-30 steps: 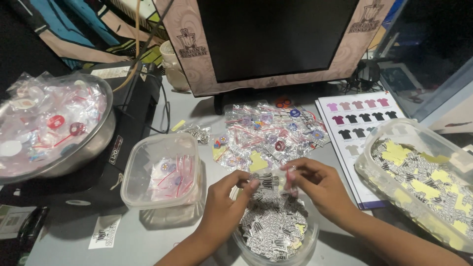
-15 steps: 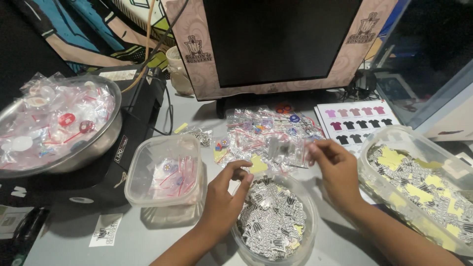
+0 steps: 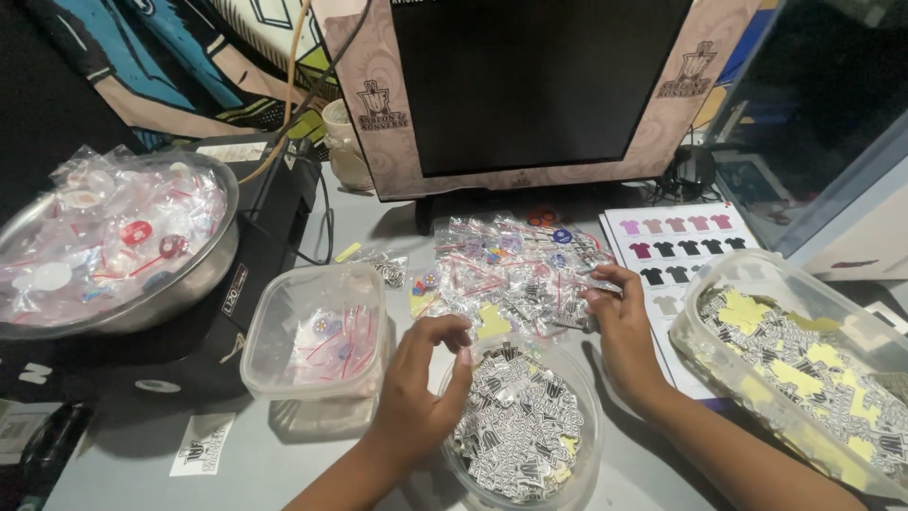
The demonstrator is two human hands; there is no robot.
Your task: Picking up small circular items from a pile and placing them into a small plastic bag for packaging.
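My left hand (image 3: 421, 383) hovers over the left rim of a round clear tub (image 3: 525, 426) full of small black-and-white stickers, fingers curled and pinched together; I cannot tell if a sticker is between them. My right hand (image 3: 619, 331) rests at the right edge of a heap of small clear zip bags (image 3: 515, 270) on the grey table, its fingertips on one small clear bag (image 3: 598, 284) at the heap's edge. A square clear tub (image 3: 317, 341) holding a few bagged items stands left of my left hand.
A metal bowl (image 3: 194, 274) heaped with bagged items sits far left on a black box. A long clear tub (image 3: 757, 378) of stickers and yellow backing scraps lies at right, beside a printed sheet of shirt colours (image 3: 676, 241). A monitor (image 3: 539, 85) stands behind.
My right hand has gone from over the round tub to the right edge of the bag heap. My left hand stayed by the tub's left rim. The view has tilted slightly.
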